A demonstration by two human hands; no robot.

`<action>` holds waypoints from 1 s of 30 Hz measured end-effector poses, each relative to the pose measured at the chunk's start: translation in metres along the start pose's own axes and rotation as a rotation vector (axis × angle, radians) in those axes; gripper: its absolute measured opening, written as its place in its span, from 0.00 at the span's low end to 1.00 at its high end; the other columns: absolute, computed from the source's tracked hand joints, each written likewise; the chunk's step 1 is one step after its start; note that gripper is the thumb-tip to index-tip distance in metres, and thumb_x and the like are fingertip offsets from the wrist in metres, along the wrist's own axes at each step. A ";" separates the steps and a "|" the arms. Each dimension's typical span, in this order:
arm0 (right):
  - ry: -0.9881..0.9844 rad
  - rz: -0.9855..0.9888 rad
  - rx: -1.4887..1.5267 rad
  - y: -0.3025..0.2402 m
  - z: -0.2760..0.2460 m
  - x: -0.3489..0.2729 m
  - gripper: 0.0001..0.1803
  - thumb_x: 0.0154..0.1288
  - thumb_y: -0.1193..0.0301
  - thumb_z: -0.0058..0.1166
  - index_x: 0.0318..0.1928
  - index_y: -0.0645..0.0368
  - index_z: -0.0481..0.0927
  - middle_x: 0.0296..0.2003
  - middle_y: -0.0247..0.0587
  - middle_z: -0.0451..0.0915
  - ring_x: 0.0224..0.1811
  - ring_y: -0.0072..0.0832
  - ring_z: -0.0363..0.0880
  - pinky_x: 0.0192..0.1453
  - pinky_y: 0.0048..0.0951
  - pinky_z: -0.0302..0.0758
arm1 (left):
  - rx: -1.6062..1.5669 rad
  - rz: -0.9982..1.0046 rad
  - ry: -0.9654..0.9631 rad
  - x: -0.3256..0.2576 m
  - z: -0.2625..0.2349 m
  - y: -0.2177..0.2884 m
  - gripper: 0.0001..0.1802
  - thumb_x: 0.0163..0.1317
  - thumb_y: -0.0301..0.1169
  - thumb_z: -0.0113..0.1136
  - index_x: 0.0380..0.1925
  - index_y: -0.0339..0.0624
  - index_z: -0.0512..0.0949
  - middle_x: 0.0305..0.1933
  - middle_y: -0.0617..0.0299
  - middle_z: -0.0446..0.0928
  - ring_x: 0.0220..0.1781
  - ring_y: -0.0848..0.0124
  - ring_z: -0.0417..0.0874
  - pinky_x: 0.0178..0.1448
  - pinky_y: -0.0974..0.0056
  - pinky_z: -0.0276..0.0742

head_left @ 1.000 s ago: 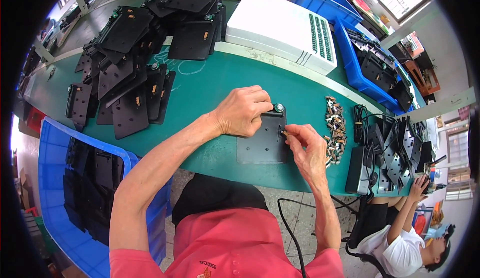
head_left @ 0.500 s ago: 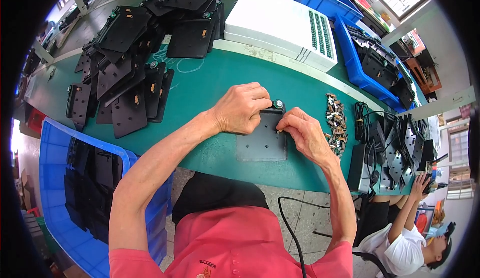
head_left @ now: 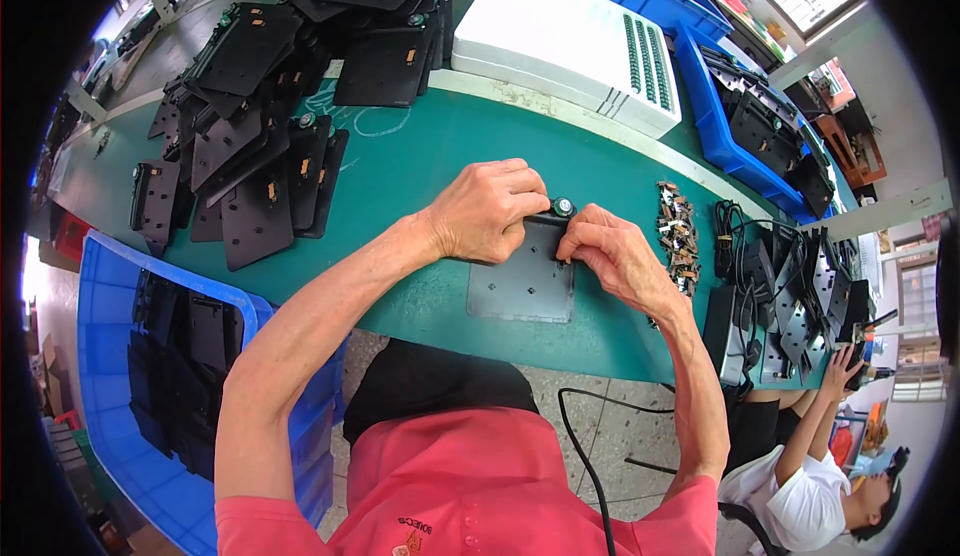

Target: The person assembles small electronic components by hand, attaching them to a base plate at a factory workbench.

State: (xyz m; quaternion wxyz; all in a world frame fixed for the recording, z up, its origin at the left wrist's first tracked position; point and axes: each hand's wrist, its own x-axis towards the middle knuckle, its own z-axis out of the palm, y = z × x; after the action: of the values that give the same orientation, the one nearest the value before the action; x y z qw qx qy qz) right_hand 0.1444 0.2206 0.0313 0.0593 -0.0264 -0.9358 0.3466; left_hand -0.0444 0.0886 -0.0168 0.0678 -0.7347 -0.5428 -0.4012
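Note:
A flat black metal plate (head_left: pixel 520 286) lies on the green table (head_left: pixel 420 166) right in front of me. My left hand (head_left: pixel 492 211) presses down on its far left corner. At the plate's far right corner sits a small round knob (head_left: pixel 563 207), and my right hand (head_left: pixel 612 254) pinches the plate's edge just below it, fingers curled. Both hands touch the plate; what the right fingertips hold is hidden. A pile of small metal parts (head_left: pixel 678 236) lies just right of my right hand.
Several black plates (head_left: pixel 255 146) are heaped on the table's left. A white box (head_left: pixel 560 41) stands at the back. Blue bins of black parts sit at lower left (head_left: pixel 110 286) and at back right (head_left: pixel 740 126). Another person (head_left: pixel 810 496) sits at lower right, beside cables and brackets (head_left: pixel 790 296).
My right hand has moved from the plate's right edge up to its far right corner by the knob. My left hand has stayed on the plate.

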 end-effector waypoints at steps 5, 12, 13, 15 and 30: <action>-0.021 0.023 -0.105 -0.004 0.001 0.000 0.08 0.55 0.84 0.54 0.33 0.58 0.81 0.33 0.42 0.76 0.37 0.43 0.78 0.40 0.38 0.74 | 0.009 -0.001 0.003 0.000 0.001 0.000 0.17 0.36 0.16 0.55 0.32 0.35 0.81 0.37 0.56 0.80 0.36 0.59 0.79 0.39 0.59 0.79; 0.056 0.043 -0.144 -0.012 0.006 -0.004 0.06 0.56 0.82 0.56 0.33 0.59 0.82 0.33 0.42 0.78 0.36 0.43 0.80 0.39 0.39 0.75 | 0.013 -0.009 0.003 -0.001 0.001 0.000 0.18 0.36 0.16 0.55 0.32 0.35 0.81 0.37 0.56 0.80 0.37 0.59 0.80 0.39 0.59 0.79; 0.066 0.049 -0.159 -0.014 0.006 -0.004 0.06 0.56 0.82 0.56 0.34 0.59 0.82 0.33 0.42 0.78 0.36 0.43 0.80 0.39 0.39 0.75 | 0.014 -0.010 0.003 -0.001 0.001 0.000 0.18 0.36 0.16 0.55 0.32 0.35 0.81 0.37 0.56 0.80 0.37 0.59 0.80 0.39 0.59 0.79; 0.088 0.069 -0.140 -0.015 0.007 -0.004 0.07 0.57 0.82 0.56 0.35 0.59 0.82 0.34 0.43 0.78 0.35 0.43 0.80 0.39 0.39 0.76 | 0.005 0.000 0.015 0.000 0.001 0.000 0.18 0.36 0.16 0.55 0.32 0.35 0.81 0.37 0.56 0.80 0.37 0.59 0.80 0.39 0.59 0.79; 0.194 0.237 -0.012 -0.022 0.018 -0.019 0.13 0.54 0.79 0.62 0.43 0.61 0.83 0.33 0.44 0.78 0.31 0.37 0.79 0.38 0.35 0.75 | 0.022 -0.005 0.016 -0.001 0.002 0.000 0.17 0.37 0.16 0.55 0.32 0.35 0.81 0.38 0.56 0.80 0.38 0.58 0.80 0.41 0.58 0.79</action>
State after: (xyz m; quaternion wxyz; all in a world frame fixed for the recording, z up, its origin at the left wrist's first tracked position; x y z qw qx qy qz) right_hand 0.1605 0.1905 0.0303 0.1078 -0.1702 -0.9180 0.3415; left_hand -0.0439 0.0892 -0.0184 0.0792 -0.7292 -0.5486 -0.4012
